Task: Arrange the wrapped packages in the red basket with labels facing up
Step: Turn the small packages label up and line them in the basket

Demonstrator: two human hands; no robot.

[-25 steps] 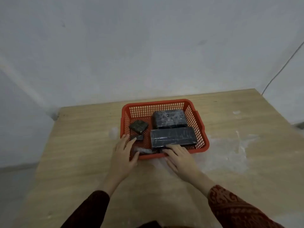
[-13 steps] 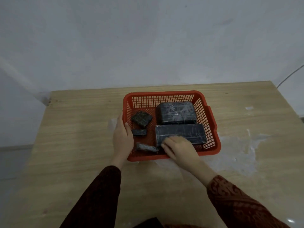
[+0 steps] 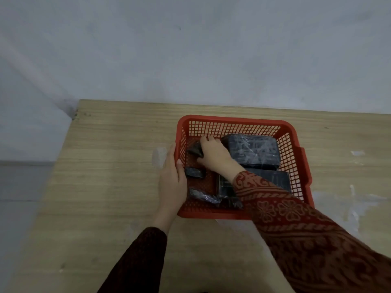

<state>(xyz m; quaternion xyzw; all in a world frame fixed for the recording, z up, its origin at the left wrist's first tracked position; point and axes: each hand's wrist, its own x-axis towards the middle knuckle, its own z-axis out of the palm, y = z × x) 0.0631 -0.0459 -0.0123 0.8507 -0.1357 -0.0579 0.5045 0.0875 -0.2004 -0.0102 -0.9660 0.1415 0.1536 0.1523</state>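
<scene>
From the head camera, the red plastic mesh basket sits on the pale wooden table, right of centre. Half a second ago the right hand lay on the long dark wrapped package at the basket's near side; now the right hand reaches deeper, to about 10 o'clock inside the basket, fingers curled down over the small dark wrapped package there. Whether they actually grip it I cannot tell, since the hand covers most of it. The patterned red sleeve now crosses over the long dark wrapped package, hiding its left part. The left hand stays on the basket's 9 o'clock wall, thumb hooked inside the rim and fingers flat along the outside, holding it. The large dark film-wrapped block remains at the basket's 1 o'clock corner, just beside the right hand. A small dark flat packet lies at 9 o'clock near the left thumb, and a crumpled dark wrapped piece rests at 7 o'clock. No labels are legible.
</scene>
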